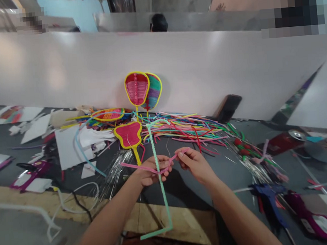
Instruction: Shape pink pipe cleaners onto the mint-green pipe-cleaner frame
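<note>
My left hand (151, 172) is closed around a pink pipe cleaner (131, 166) where it crosses a long mint-green pipe cleaner (164, 199). The green one looks twisted along its upper length, bends over at the top and turns sharply left at its lower end. My right hand (194, 164) pinches the other end of the pink pipe cleaner between thumb and fingers. Just beyond my hands lies a pink fan-shaped piece with a yellow rim and handle (128, 136). A thin loose wire curves above my fingers.
Pipe cleaners (186, 127) in many colours lie heaped behind my hands. Two fan-shaped pieces (137, 88) lean on the white partition (91, 67). A phone (228, 108), a can (288, 143) and a blue glue gun (271, 200) are rightward; thin wires (117, 169) lie left.
</note>
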`<act>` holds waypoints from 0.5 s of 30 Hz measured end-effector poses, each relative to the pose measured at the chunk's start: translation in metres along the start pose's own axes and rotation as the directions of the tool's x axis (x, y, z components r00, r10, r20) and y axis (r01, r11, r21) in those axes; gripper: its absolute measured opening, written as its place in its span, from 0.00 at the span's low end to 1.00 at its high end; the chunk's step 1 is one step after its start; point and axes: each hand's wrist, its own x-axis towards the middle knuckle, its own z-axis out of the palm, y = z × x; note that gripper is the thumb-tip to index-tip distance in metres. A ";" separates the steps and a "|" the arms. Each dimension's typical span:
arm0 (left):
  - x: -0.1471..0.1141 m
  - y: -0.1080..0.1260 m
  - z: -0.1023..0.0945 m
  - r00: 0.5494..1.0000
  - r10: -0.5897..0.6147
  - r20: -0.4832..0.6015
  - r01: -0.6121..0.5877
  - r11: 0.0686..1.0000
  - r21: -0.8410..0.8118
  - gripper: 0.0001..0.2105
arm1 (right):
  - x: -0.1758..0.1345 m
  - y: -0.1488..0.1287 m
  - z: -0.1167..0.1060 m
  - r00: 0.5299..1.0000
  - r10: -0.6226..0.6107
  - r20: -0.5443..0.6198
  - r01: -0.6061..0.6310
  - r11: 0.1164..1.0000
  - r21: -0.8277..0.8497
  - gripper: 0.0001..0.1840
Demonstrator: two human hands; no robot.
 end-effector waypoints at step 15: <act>0.015 -0.021 -0.005 0.987 -0.102 0.122 0.109 0.993 -0.051 0.08 | -0.024 0.027 -0.009 0.979 -0.080 -0.185 0.047 0.983 -0.176 0.09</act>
